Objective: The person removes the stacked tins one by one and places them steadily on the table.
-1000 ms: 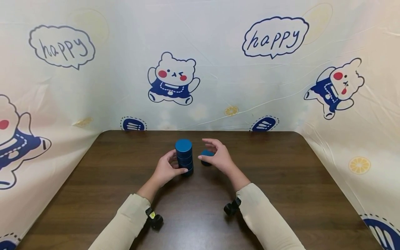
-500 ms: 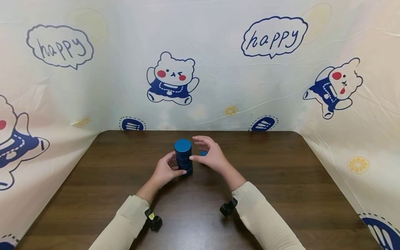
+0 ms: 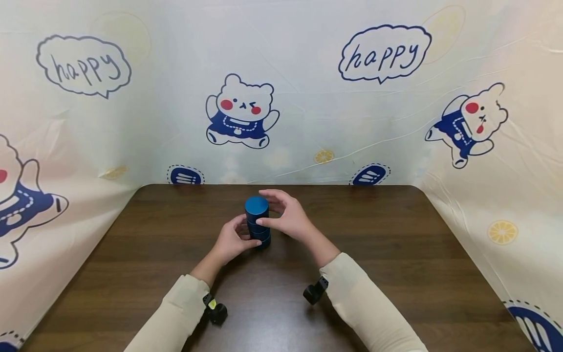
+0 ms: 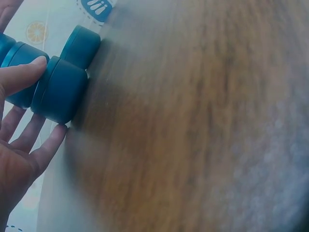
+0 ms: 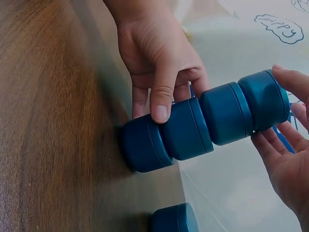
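1. We see the stack (image 5: 200,121) of four blue containers across the middle of the right wrist view, a loose container (image 5: 175,218) at bottom centre
2. Our left hand (image 3: 233,239), left of centre in the head view, grips the stack low down
3. Our right hand (image 3: 290,215), right of centre, curls round the top container (image 5: 263,100); how firmly, we cannot tell
4. We judge this a steadying-and-grasping step; next calls for holding the stack's base still
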Available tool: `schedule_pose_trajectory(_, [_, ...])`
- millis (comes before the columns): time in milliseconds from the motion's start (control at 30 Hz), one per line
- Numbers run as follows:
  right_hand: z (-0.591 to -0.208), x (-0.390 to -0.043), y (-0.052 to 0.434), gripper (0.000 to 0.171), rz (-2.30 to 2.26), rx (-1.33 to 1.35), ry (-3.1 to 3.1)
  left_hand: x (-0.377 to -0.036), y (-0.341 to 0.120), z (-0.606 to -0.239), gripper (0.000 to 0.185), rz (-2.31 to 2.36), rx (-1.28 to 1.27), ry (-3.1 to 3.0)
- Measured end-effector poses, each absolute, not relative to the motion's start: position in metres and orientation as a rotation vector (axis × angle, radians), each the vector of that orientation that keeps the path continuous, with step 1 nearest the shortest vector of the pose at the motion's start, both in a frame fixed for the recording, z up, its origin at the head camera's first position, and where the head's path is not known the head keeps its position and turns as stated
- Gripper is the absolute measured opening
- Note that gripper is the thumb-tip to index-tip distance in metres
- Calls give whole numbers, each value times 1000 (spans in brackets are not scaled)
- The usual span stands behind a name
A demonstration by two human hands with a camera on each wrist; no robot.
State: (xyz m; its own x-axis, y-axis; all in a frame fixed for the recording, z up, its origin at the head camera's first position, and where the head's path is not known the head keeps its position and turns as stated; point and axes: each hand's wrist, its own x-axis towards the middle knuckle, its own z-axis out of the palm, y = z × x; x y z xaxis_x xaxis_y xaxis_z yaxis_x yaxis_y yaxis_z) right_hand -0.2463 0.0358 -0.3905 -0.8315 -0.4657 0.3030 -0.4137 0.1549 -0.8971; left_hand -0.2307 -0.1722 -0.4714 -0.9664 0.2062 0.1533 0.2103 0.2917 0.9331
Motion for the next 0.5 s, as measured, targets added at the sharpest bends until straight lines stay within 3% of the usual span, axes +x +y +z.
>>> schedule_pose_trajectory(500, [-397,-249,31,56,-1775,-875,2457,-230,-173,-470,66,-1798,-380,-2557])
